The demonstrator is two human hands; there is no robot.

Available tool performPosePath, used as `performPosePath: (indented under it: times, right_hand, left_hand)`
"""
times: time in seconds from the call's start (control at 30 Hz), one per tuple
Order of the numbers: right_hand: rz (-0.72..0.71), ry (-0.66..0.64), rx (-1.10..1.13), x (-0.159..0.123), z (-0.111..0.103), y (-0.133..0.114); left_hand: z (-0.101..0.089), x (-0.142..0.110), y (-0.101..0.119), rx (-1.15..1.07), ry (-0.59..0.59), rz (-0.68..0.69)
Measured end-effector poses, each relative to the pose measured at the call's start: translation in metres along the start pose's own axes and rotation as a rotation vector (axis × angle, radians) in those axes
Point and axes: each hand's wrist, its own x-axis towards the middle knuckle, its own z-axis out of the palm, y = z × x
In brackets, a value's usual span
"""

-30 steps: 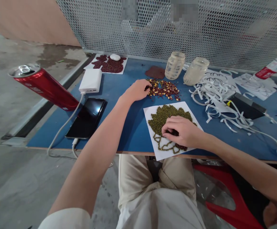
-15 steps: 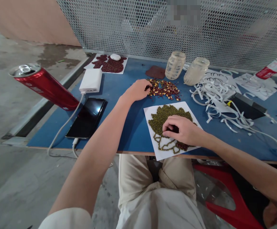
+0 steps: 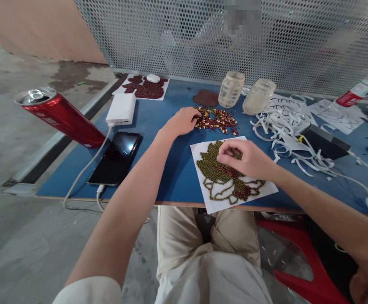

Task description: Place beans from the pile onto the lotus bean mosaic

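Observation:
My left hand [image 3: 184,121] rests on the blue table with its fingers curled at the left edge of a loose pile of mixed red beans and yellow kernels [image 3: 217,120]. Its fingertips touch the pile; what they hold is hidden. Over a white sheet, my right hand [image 3: 242,156] is raised slightly with thumb and fingers pinched together. Anything between them is too small to make out. On the sheet lies a bean picture [image 3: 209,162] of green beans in a leafy shape, with dark red beans in its middle and lower right. Outlined white areas show along its lower part.
Two cloudy jars [image 3: 231,89] and a brown patch [image 3: 206,98] lie behind the pile. Tangled white strips [image 3: 274,126] and a black box [image 3: 325,141] are at right. A red can [image 3: 66,120], white power bank [image 3: 121,109], cabled phone [image 3: 115,157] and red-bean picture [image 3: 149,89] are at left.
My right hand has lifted and shifted slightly up and away on the sheet, uncovering red beans in the picture's middle. My left hand stays at the bean pile.

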Motion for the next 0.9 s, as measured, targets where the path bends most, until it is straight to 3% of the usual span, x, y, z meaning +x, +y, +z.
performPosePath:
  times: [0.1, 0.17, 0.4, 0.6, 0.9]
  right_hand:
    - [-0.085, 0.136, -0.126, 0.029, -0.016, 0.005]
    - [-0.1, 0.161, -0.185, 0.054, -0.022, 0.014]
    - [-0.08, 0.084, -0.543, 0.122, -0.006, 0.052]
    - [-0.129, 0.055, -0.695, 0.136, 0.003, 0.066]
    - [-0.24, -0.047, -0.844, 0.146, 0.003, 0.065]
  left_hand:
    - [0.001, 0.001, -0.007, -0.022, 0.012, 0.028]
    - [0.002, 0.001, -0.011, -0.051, 0.028, 0.038]
    - [0.004, 0.004, -0.021, -0.094, 0.074, 0.025]
    - [0.002, 0.003, -0.02, -0.1, 0.083, 0.033]
    - [0.001, 0.003, -0.016, -0.068, 0.077, 0.028]
